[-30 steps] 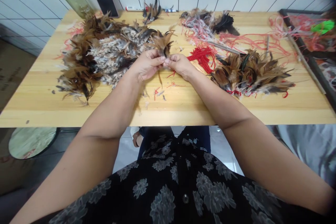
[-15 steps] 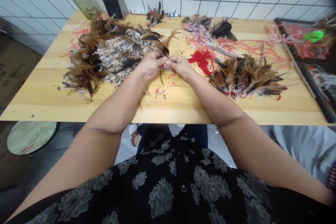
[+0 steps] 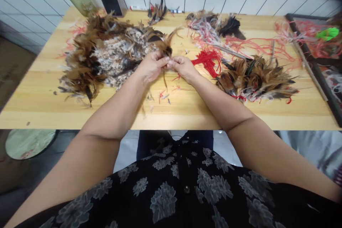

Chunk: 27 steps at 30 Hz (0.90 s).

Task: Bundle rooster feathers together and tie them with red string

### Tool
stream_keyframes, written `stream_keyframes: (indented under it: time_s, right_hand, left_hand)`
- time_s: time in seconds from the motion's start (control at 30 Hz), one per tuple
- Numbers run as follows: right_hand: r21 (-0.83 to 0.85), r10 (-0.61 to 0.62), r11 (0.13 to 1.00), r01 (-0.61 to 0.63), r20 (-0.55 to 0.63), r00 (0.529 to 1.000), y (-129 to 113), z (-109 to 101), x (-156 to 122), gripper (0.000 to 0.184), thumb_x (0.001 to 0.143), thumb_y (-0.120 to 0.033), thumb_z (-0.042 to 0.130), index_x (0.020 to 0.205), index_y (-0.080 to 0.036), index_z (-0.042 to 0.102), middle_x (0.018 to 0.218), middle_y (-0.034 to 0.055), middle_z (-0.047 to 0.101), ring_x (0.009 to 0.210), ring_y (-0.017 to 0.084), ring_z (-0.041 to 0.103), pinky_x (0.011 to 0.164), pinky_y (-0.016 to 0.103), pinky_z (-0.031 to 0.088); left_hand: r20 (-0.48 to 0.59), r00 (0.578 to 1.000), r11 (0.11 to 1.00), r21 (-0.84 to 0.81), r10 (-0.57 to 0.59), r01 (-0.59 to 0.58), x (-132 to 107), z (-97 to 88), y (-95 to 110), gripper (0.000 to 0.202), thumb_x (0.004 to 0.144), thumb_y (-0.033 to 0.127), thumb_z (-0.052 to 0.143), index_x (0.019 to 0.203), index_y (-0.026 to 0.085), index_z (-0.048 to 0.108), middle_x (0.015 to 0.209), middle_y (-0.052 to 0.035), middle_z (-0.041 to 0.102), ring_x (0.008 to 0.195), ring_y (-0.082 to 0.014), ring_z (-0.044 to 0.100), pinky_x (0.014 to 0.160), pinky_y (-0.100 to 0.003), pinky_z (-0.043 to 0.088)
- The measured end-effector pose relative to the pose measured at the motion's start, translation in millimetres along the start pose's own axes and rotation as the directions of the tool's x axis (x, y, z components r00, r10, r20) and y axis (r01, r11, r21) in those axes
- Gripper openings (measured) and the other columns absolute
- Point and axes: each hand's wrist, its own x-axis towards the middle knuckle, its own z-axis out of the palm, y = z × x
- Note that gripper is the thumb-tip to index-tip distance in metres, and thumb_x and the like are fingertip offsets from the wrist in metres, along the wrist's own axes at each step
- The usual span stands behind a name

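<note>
My left hand [image 3: 153, 67] pinches a small bunch of brown and black feathers [image 3: 167, 47] between thumb and fingers, with the tips pointing up and away. The right hand [image 3: 184, 67] is closed in a pinch, its fingertips meeting the left ones at the base of the bunch. What lies between the right fingertips is too small to make out. Left of my hands spreads a big pile of brown and whitish feathers [image 3: 117, 55]. Close to my right hand lies a bundle of red string [image 3: 207, 61]. Feather bunches tied with red [image 3: 253, 78] lie by my right forearm.
Pink and white plastic strands [image 3: 205, 32] with dark feathers lie at the back. A dark frame [image 3: 311, 57] and a bright green item [image 3: 327, 34] are at the right. Markers [image 3: 137, 8] rest by the tiled wall. Scraps [image 3: 164, 96] litter the wooden table [image 3: 187, 114].
The view has shifted slightly. Both hands keep their pinch at the base of the feathers, with barely any movement of the fingers.
</note>
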Motion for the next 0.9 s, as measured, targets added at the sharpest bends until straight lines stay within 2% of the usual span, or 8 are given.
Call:
stream_keyframes:
  time_s: [0.07,0.17,0.3,0.5,0.67,0.9]
  right_hand:
    - [-0.050,-0.033,0.998,0.032,-0.009,0.999,1,-2,0,0.040,0.103,-0.039,0.096,0.081,-0.017,0.071,0.081,-0.0018,0.071,0.079,0.011,0.057,0.083,0.024,0.052]
    - [-0.056,-0.061,0.997,0.061,0.003,0.998,0,-4,-1,0.040,0.103,-0.044,0.097,0.084,-0.018,0.073,0.087,0.0005,0.076,0.089,0.013,0.067,0.096,0.027,0.060]
    - [-0.016,-0.053,0.998,0.053,-0.030,0.998,-4,-3,-3,0.046,0.099,-0.049,0.101,0.084,-0.019,0.069,0.090,0.0010,0.079,0.096,0.014,0.074,0.105,0.029,0.064]
    - [-0.066,-0.047,0.997,0.043,-0.070,0.996,-3,0,-1,0.051,0.101,-0.055,0.097,0.085,-0.019,0.064,0.086,-0.0013,0.076,0.092,0.012,0.072,0.099,0.028,0.063]
    - [-0.075,-0.035,0.997,0.028,-0.090,0.995,-1,2,-2,0.043,0.101,-0.044,0.098,0.085,-0.020,0.066,0.088,-0.0004,0.076,0.093,0.013,0.071,0.098,0.027,0.063]
    - [-0.134,-0.071,0.990,0.053,-0.133,0.989,4,1,-2,0.030,0.109,-0.024,0.086,0.086,-0.020,0.067,0.088,-0.0019,0.075,0.091,0.012,0.067,0.094,0.024,0.058]
  left_hand:
    - [-0.054,0.999,1.000,0.001,0.000,0.000,1,-0.1,-2,0.046,0.103,0.017,0.108,0.077,0.017,0.070,0.075,-0.0005,0.070,0.073,-0.0155,0.072,0.073,-0.024,0.060]
    - [-0.117,0.992,0.998,-0.055,-0.040,0.034,1,-0.7,-1,0.038,0.114,0.013,0.095,0.085,0.018,0.072,0.076,0.0004,0.067,0.075,-0.0158,0.073,0.073,-0.023,0.061]
    - [-0.144,0.982,0.978,-0.190,-0.119,0.091,1,1.2,4,0.030,0.117,0.009,0.087,0.091,0.020,0.077,0.078,-0.0006,0.068,0.071,-0.0141,0.070,0.068,-0.020,0.063]
    - [-0.174,0.974,0.970,-0.218,-0.145,0.105,-2,8.4,5,0.034,0.119,0.003,0.080,0.089,0.018,0.073,0.080,-0.0013,0.067,0.068,-0.0124,0.070,0.063,-0.016,0.060]
    - [-0.139,0.980,0.975,-0.192,-0.140,0.112,-4,8.4,2,0.034,0.114,0.006,0.089,0.088,0.018,0.071,0.081,-0.0014,0.068,0.072,-0.0143,0.072,0.066,-0.018,0.061]
    - [-0.127,0.987,0.986,-0.140,-0.103,0.085,-2,3.1,-5,0.037,0.114,0.010,0.093,0.084,0.018,0.071,0.079,-0.0018,0.067,0.078,-0.0178,0.074,0.069,-0.023,0.059]
